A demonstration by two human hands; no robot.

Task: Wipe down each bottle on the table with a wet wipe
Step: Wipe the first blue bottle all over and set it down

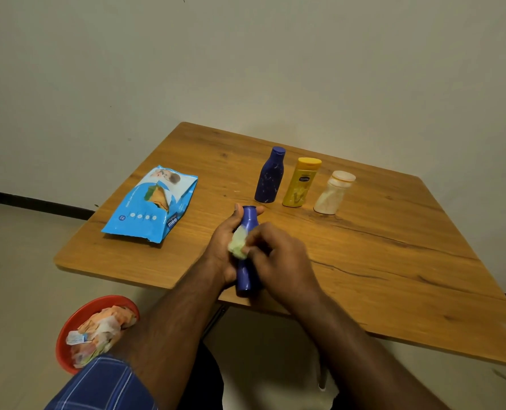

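A wooden table point(379, 261) is seen filling the middle of the view, with a blue pack of wipes point(152, 204) laid flat at about ten o'clock on it. At about one o'clock three bottles are stood upright in a row, near one another but apart: a dark blue bottle point(270, 176), a yellow bottle point(301, 182) and a pale cream bottle point(333, 193). Off the table at seven o'clock, a red bowl point(68, 327) heaped with crumpled used wipes is seen on the floor. At the table's near edge, around six o'clock, a fourth, blue bottle point(247, 253) is held tilted, cap pointing away, over the edge. It is gripped around its neck and side by the left hand point(225, 247), while a crumpled wet wipe point(238, 245) is pinched by the right hand point(278, 255) and pressed against the bottle's body. The step in hand is judged to be the wiping of this fourth bottle. Whether the three standing bottles are already wiped cannot be told. The next move is likely to call for the bottle to be turned so its remaining sides are reached, then set down upright.
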